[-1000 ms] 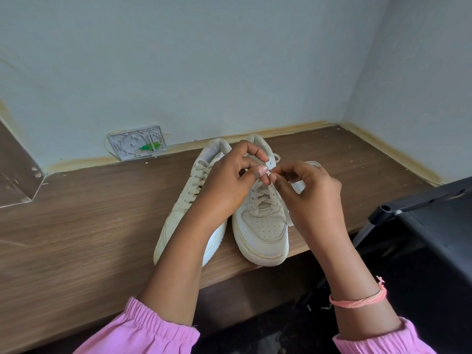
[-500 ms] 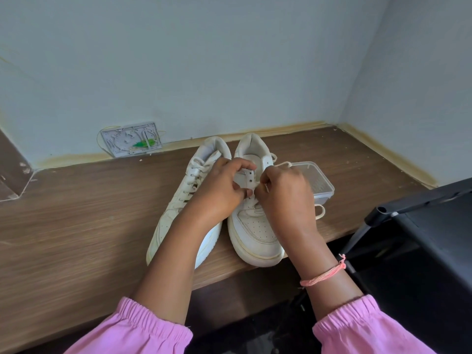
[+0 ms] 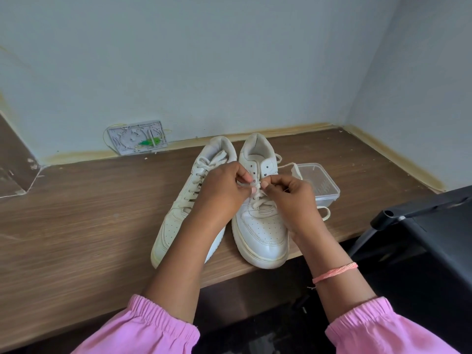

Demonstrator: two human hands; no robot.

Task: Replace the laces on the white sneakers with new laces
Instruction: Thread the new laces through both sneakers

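Note:
Two white sneakers stand side by side on the wooden desk (image 3: 76, 226), toes toward me. The left sneaker (image 3: 176, 226) is laced to the top. On the right sneaker (image 3: 260, 236) the upper eyelets stand bare and cream lace crosses only the lower rows. My left hand (image 3: 222, 192) and my right hand (image 3: 291, 198) meet over its tongue, each pinching the lace (image 3: 258, 196) at the middle eyelets. A loose lace end (image 3: 324, 213) trails off to the right of the shoe.
A clear plastic box (image 3: 319, 182) sits just right of the right sneaker. A wall plate (image 3: 138, 137) with a green part is fixed at the back. A black chair (image 3: 429, 226) stands at the right, beyond the desk's front edge. Walls close the back and right.
My hands came down from above the shoe onto its eyelets. The clear box, hidden behind my right hand a second ago, is in view now.

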